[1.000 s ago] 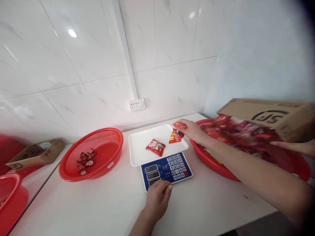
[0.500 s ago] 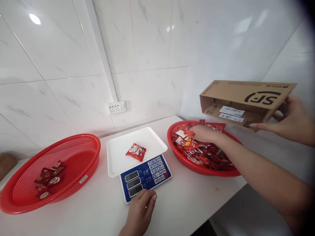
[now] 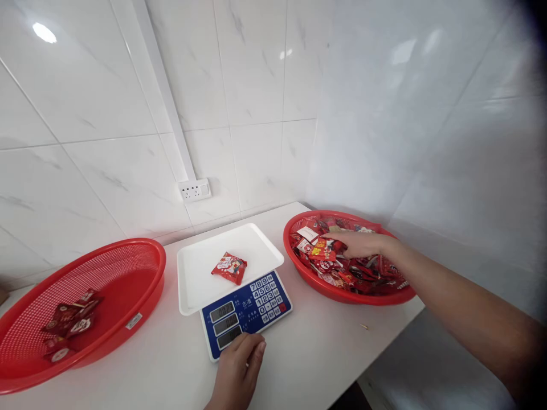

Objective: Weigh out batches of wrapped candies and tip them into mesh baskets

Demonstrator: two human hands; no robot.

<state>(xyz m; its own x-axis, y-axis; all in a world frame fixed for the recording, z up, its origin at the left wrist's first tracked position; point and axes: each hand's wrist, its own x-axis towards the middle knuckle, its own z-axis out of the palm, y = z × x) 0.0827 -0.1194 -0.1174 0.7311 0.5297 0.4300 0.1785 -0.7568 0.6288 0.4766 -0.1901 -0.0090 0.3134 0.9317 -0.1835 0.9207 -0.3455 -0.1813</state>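
Observation:
My left hand (image 3: 240, 367) rests with curled fingers at the front edge of a blue and white digital scale (image 3: 255, 300), and I see nothing held in it. On the scale's white tray (image 3: 194, 285) lies one red snack packet (image 3: 231, 267). My right hand (image 3: 363, 245) reaches into the right red basket (image 3: 329, 291), which is heaped with small red packets. Its fingers close on a red packet with yellow lettering (image 3: 322, 249); the thumb is hidden. The scale's top display (image 3: 223, 311) shows digits.
A second red basket (image 3: 141, 296) with several dark red packets (image 3: 70, 319) stands on the left. A small gold-coloured piece (image 3: 364, 327) lies on the white table (image 3: 307, 353). Behind are a tiled wall and a power socket (image 3: 195, 190).
Another person's hand and the cardboard box it held have left the view at the right. The yellow-lettered packet shows more clearly under my right fingers. My left hand stays by the scale.

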